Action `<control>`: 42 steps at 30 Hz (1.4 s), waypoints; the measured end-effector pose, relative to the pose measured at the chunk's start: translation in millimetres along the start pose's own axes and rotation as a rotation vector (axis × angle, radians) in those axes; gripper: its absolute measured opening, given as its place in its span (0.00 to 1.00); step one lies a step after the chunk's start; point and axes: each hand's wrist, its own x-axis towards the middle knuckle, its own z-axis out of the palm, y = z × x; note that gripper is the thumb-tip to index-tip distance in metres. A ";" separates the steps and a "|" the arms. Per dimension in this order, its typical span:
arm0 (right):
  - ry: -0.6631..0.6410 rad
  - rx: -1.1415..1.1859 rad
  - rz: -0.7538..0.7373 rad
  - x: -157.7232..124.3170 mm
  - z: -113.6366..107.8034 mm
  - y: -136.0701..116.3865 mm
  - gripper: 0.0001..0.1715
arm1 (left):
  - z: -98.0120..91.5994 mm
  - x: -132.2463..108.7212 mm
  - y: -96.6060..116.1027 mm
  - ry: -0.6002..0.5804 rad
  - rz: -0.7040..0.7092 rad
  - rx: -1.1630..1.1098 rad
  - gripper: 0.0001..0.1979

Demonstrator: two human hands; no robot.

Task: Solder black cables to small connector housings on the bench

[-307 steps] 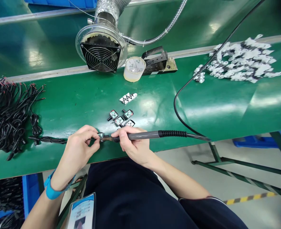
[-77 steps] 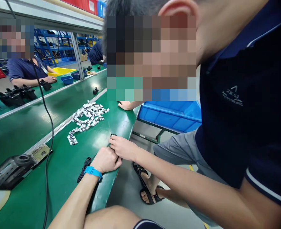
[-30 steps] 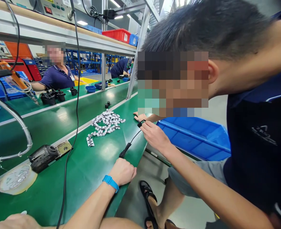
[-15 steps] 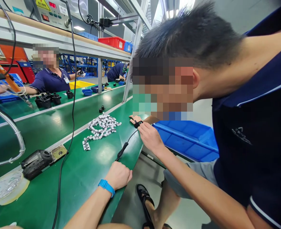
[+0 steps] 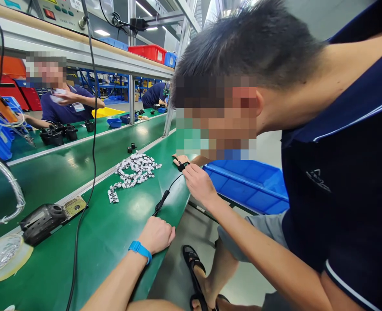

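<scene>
My left hand (image 5: 156, 235), with a blue band (image 5: 140, 251) round its wrist, rests on the edge of the green work surface (image 5: 113, 242). Its fingers are curled into a fist, and the palm side is hidden. A bundled black cable (image 5: 161, 203) runs down to the fist and out of sight behind it. My right hand is not in view. Farther along, a neighbouring person's hand (image 5: 199, 183) touches a small black device (image 5: 183, 166) strapped on their other hand, which lies on the surface. The cable leads to that device.
White and dark linked parts (image 5: 135, 170) lie in a heap. At left are a black housing (image 5: 43, 222), a tape roll (image 5: 19, 259) and a hanging black cable (image 5: 94, 142). A blue crate (image 5: 245, 185) stands beyond the edge. Another person (image 5: 67, 106) works opposite.
The view has shifted slightly, moving most things a little left. The person opposite has raised a hand holding something pale. My fist and the neighbour's hands keep their poses.
</scene>
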 end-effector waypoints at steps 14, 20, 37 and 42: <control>-0.020 0.053 -0.009 -0.3 -6.0 0.1 0.23 | 0.8 2.3 -0.6 0.015 -0.014 -0.018 0.24; -0.039 0.078 -0.006 -0.9 -7.0 0.9 0.22 | -3.6 2.6 0.6 0.009 -0.017 -0.019 0.23; 0.028 0.019 -0.075 -1.9 -10.0 -0.9 0.20 | -7.0 4.2 1.2 -0.044 -0.051 -0.062 0.25; 0.038 -0.072 -0.140 -3.7 -10.9 0.7 0.20 | -8.3 4.3 1.6 -0.054 -0.050 -0.073 0.25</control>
